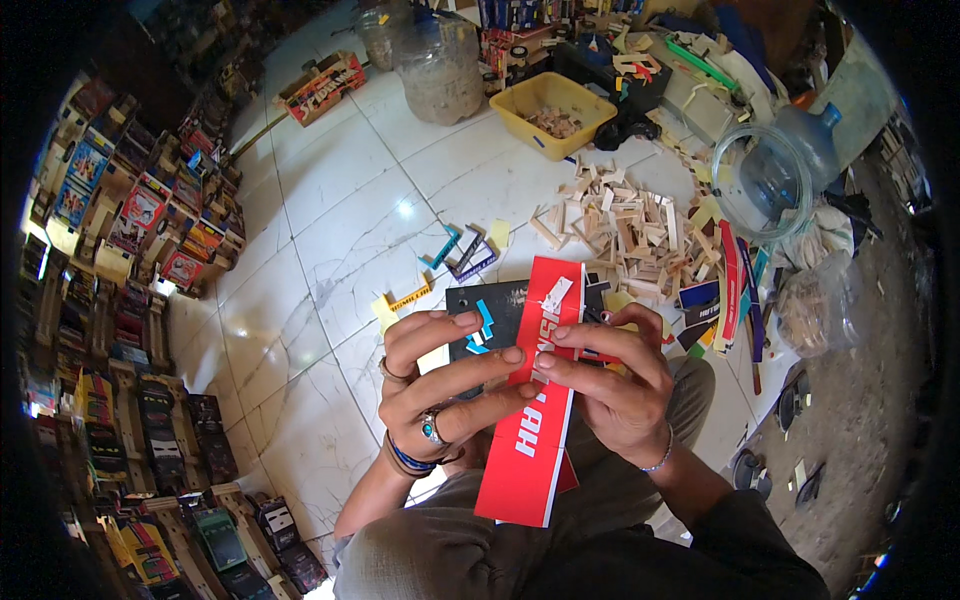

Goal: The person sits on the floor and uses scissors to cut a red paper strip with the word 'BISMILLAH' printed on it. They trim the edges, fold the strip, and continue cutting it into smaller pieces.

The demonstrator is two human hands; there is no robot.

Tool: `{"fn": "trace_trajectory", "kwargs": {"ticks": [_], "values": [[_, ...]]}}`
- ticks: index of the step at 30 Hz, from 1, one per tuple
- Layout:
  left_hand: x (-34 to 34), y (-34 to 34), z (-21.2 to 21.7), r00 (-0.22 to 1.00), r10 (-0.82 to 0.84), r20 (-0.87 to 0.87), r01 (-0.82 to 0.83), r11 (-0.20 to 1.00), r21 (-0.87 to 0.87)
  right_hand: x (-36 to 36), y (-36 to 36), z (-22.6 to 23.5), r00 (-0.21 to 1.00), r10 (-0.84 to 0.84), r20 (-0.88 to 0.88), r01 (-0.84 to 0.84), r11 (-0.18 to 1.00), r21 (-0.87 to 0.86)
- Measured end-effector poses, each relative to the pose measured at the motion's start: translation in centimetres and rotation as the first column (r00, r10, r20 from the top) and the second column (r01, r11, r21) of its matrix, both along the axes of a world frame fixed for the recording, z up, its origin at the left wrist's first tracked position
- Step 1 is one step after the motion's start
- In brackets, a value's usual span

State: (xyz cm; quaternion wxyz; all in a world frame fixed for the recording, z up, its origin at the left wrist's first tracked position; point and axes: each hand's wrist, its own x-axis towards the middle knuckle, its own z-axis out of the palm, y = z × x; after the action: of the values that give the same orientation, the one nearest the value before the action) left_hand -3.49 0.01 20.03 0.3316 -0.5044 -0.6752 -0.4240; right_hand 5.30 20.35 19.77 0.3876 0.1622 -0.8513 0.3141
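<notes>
i see both hands meeting over a long red card strip (535, 400) with white lettering, held above my lap. my left hand (440, 385) has its fingers (470, 362) clenched on the strip's left edge, thumb side toward me, a ring and dark wristbands showing. my right hand (610, 385) grips the strip's right edge, fingers (575, 372) curled and pinching it, a thin bracelet at the wrist. just behind the red strip, touching it, sits a black board (490, 305) with a small blue zigzag piece on it.

beyond the red strip lies a heap of pale wooden sticks (625, 225) on the white tiled floor (340, 210). farther beyond the strip stand a yellow tub (555, 105) and a big clear jar (440, 65). right of the sticks rests a clear water bottle (785, 165) on its side. left of the strip, a few loose coloured cutouts (460, 250) lie on the tiles, and well left of them run rows of small painted wooden toys (130, 230).
</notes>
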Motion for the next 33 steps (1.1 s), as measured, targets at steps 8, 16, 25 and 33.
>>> {"fn": "trace_trajectory", "kwargs": {"ticks": [8,16,25,33], "values": [[1.8,2.6,-2.0,0.44,-0.309,0.843,-0.01,0.937,0.349,0.4,-2.0,-2.5,0.849,0.335,0.41,0.056,0.713,-0.699],[2.5,3.2,-4.2,0.188,-0.431,0.883,-0.057,0.892,0.448,0.5,-1.4,-3.6,0.794,0.379,0.475,0.139,0.648,-0.749],[2.8,3.1,-4.6,0.385,-0.292,0.875,-0.02,0.946,0.324,-0.4,-0.7,-3.9,0.761,0.474,0.443,0.136,0.551,-0.823],[2.6,2.7,-6.3,-0.236,-0.766,0.598,-0.059,0.625,0.778,0.1,1.0,-3.6,0.449,0.873,0.19,0.277,0.066,-0.958]]}}
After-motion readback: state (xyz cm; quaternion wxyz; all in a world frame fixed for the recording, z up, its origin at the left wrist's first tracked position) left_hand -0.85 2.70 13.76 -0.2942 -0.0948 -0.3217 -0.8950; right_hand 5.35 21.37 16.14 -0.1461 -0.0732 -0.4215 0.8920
